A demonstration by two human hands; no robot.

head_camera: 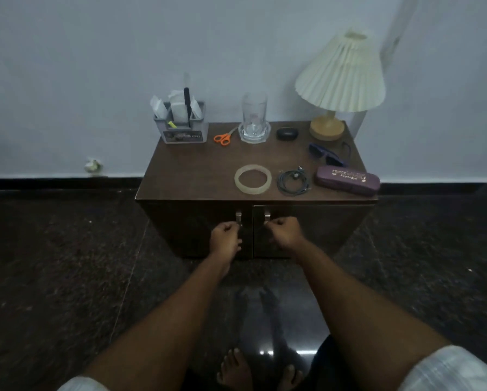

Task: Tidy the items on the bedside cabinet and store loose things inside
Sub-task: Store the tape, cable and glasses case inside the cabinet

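Observation:
The dark wooden bedside cabinet (197, 176) stands against the wall with both doors closed. My left hand (225, 235) grips the left door handle (238, 216). My right hand (284, 230) grips the right door handle (267, 214). On top lie orange scissors (222, 137), a tape roll (252, 179), a coiled dark cable (293, 182), blue glasses (325, 154), a purple glasses case (347, 180) and a small black case (287, 134).
A grey desk organiser (183, 125) stands at the back left of the top. A glass (254, 117) sits on a coaster, and a pleated lamp (339, 86) is at the back right. The floor is dark polished stone; my bare feet (236, 371) show below.

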